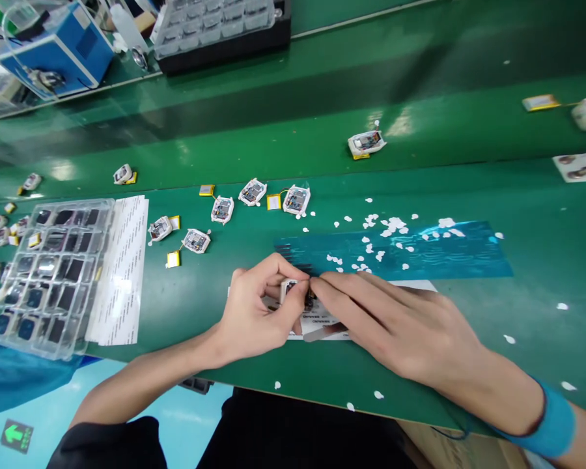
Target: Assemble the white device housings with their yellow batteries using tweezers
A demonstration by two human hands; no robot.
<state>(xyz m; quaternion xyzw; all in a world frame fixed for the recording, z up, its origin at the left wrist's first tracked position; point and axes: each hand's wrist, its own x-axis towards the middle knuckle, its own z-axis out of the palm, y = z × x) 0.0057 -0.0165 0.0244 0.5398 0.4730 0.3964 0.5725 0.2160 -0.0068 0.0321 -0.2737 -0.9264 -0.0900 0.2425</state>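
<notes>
My left hand (264, 303) is closed round a small white watch housing (287, 288) with electronics inside, pinched between thumb and fingers. My right hand (390, 312) lies palm down with its fingers together, the fingertips meeting the housing's right side. A flat metal strip with a rounded end (320, 333) sticks out from under the right hand; I cannot tell whether the hand grips it. Under both hands is a white printed sheet (322, 320), mostly covered. Just beyond them lies a blue film strip (449, 254) dotted with small white stickers (394, 225).
Several open watch housings with yellow-edged batteries (296, 200) lie across the green bench (190, 299). At left, a clear compartment tray (53, 273) stands beside white liner sheets (122, 273). A blue box (63, 49) and a black tray (224, 49) occupy the back shelf.
</notes>
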